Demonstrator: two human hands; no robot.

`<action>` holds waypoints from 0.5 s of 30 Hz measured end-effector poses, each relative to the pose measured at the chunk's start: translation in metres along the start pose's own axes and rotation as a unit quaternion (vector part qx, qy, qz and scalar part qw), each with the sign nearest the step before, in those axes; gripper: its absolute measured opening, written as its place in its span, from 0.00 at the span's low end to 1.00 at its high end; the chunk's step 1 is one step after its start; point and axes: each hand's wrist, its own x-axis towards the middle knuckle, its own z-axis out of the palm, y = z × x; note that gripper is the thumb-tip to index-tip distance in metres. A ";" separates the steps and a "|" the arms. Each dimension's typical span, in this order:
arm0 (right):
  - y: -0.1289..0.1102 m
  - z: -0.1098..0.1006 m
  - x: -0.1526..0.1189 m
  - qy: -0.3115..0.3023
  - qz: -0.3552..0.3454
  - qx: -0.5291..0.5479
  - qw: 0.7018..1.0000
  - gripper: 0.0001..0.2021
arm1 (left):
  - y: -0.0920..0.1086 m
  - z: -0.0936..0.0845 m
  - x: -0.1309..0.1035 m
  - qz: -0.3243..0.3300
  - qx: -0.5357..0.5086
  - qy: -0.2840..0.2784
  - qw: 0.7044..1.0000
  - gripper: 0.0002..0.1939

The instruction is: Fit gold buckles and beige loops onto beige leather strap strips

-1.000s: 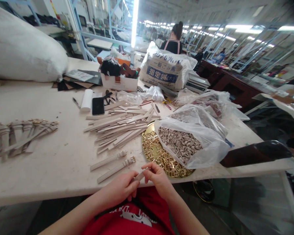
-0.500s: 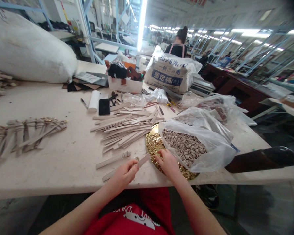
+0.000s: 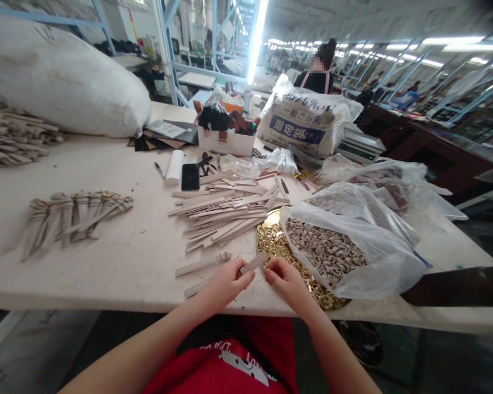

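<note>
My left hand (image 3: 225, 283) pinches a beige strap (image 3: 253, 262) near the table's front edge, its free end pointing up and right. My right hand (image 3: 285, 279) sits just right of the strap's tip with fingers curled; whether it holds a small buckle I cannot tell. Right behind it is a gold tray (image 3: 271, 241) full of gold buckles. Two beige straps with buckles (image 3: 203, 264) lie flat to the left of my left hand. A pile of bare beige straps (image 3: 225, 210) lies further back.
A clear bag of beige loops (image 3: 332, 251) rests on the tray's right side. A row of finished straps (image 3: 76, 213) lies at left, a big white sack (image 3: 61, 82) behind it. A white box (image 3: 225, 141), phone (image 3: 190, 176) and printed bag (image 3: 304, 123) stand farther back. A person works beyond.
My right hand went from the strap to the gold tray, then came back beside the strap's tip. My left hand has kept hold of the strap. The view shifted left.
</note>
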 end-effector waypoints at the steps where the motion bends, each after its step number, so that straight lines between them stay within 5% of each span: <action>1: -0.005 0.005 -0.003 -0.013 0.019 0.070 0.997 0.10 | 0.003 0.000 0.002 0.018 0.012 0.010 1.000 0.11; 4: -0.014 0.021 -0.008 0.032 0.063 0.224 0.972 0.11 | 0.011 0.005 0.005 0.022 -0.004 0.017 1.000 0.10; 9: -0.014 0.038 -0.013 0.079 0.108 0.370 0.919 0.11 | 0.013 0.012 0.003 -0.091 -0.145 -0.003 0.985 0.12; 15: -0.023 0.030 -0.020 0.023 0.087 0.317 0.944 0.15 | 0.012 0.005 0.003 -0.083 -0.181 -0.038 0.979 0.12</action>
